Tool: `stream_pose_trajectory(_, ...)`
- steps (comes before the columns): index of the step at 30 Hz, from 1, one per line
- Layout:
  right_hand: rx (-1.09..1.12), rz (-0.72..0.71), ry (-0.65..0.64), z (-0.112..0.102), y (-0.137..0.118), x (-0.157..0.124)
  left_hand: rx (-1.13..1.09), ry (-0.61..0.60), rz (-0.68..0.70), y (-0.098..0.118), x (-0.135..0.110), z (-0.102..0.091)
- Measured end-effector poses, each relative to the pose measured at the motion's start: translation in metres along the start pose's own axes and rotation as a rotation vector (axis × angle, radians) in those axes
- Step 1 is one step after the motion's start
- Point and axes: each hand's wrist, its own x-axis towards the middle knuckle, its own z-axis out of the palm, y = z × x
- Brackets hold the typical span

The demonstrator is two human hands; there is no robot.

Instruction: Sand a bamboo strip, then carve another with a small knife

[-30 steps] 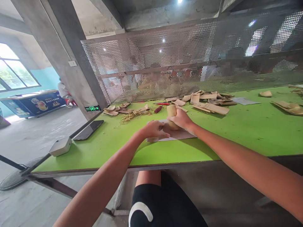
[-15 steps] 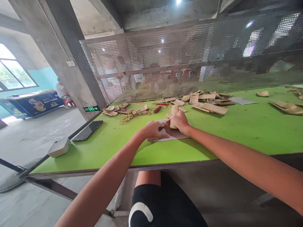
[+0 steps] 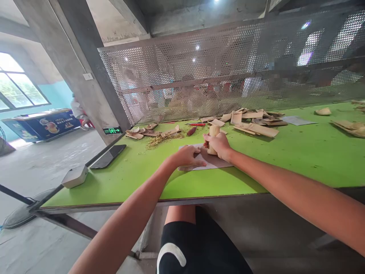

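Observation:
My right hand point(image 3: 220, 145) is wrapped round a short, pale bamboo cylinder point(image 3: 214, 132), which stands nearly upright on a thin, pale sheet of paper point(image 3: 214, 162). The cylinder's lower end touches the sheet or is very close to it. My left hand point(image 3: 188, 156) lies on the sheet's left part, fingers and thumb apart, pressing it against the green table point(image 3: 159, 186). Just behind the cylinder is a dark red tool handle point(image 3: 191, 131), and a red, pen-like tool point(image 3: 196, 124) lies beyond it.
Split bamboo pieces point(image 3: 256, 129) are heaped at the back, with more at the left near yellowish shavings point(image 3: 155, 142). A black phone or tablet point(image 3: 110, 156) and a white box point(image 3: 75, 176) sit by the left edge. A perforated metal screen point(image 3: 182, 82) rises behind the table.
My right hand and the bamboo cylinder have shifted slightly right along the sheet. The left hand stays in place on the paper. The whole view has swung a little.

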Motion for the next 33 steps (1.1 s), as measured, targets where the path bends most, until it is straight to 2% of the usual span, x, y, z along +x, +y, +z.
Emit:
stream_pose_trajectory(4, -0.048, -0.014, -0.102, -0.0020, 0.0017, 0.0000, 0.000, -0.010, 0.007, -0.0003, 0.0003, 0.0004)
stream_pose_trajectory(9, -0.105, -0.133, 0.062, -0.0022, 0.0008, 0.0018, 0.033, 0.001, 0.021, -0.0003, 0.0010, 0.0002)
stream_pose_trajectory(13, -0.210, -0.102, 0.006, 0.0011, -0.0022, -0.0035, -0.018, 0.006, 0.006, -0.0004, 0.0007, 0.0002)
stream_pose_trajectory(18, -0.148, -0.056, 0.109, 0.0004, -0.0008, 0.0003, -0.042, 0.004, 0.004, -0.0007, 0.0005, 0.0002)
stream_pose_trajectory(22, -0.211, -0.048, -0.001, -0.0009, 0.0010, 0.0034, -0.037, 0.016, 0.004, -0.0007, 0.0003, -0.0001)
stream_pose_trajectory(26, -0.190, -0.103, 0.099, 0.0013, -0.0019, 0.0005, -0.012, 0.008, 0.015, -0.0003, 0.0003, -0.0003)
stream_pose_trajectory(28, -0.243, -0.097, 0.058, 0.0025, -0.0035, -0.0033, -0.025, 0.008, -0.002, -0.0001, 0.0002, -0.0002)
stream_pose_trajectory(30, -0.256, -0.051, -0.043, 0.0023, -0.0041, -0.0055, -0.041, 0.017, -0.008, -0.0001, 0.0000, -0.0002)
stream_pose_trajectory(33, -0.147, -0.057, -0.078, -0.0005, -0.0029, -0.0026, -0.034, 0.025, 0.011, -0.0002, -0.0005, -0.0005)
